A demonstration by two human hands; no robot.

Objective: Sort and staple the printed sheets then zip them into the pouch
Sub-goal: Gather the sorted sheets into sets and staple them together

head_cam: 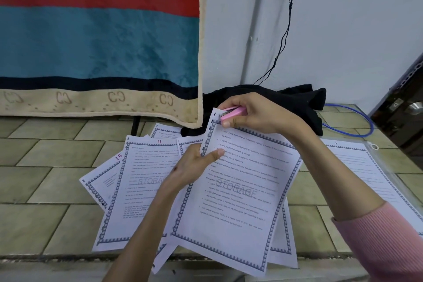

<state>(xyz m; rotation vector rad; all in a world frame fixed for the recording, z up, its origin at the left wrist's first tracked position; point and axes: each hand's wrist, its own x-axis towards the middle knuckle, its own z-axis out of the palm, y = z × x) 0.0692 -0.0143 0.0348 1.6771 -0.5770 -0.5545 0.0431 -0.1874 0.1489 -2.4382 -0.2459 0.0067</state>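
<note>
— Where was the stapler?
— My right hand [256,111] gripped the pink stapler [232,113], its mouth over the sheets' [231,192] top left corner, long axis along the top edge.
— And your left hand [194,167]?
— Pinching the left edge, just below.

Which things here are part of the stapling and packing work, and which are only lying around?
Part of the work:
pink stapler in right hand
held sheets, pinched by left hand
loose sheets
clear pouch

Only lying around:
black cloth
blue cable
striped blanket
</note>
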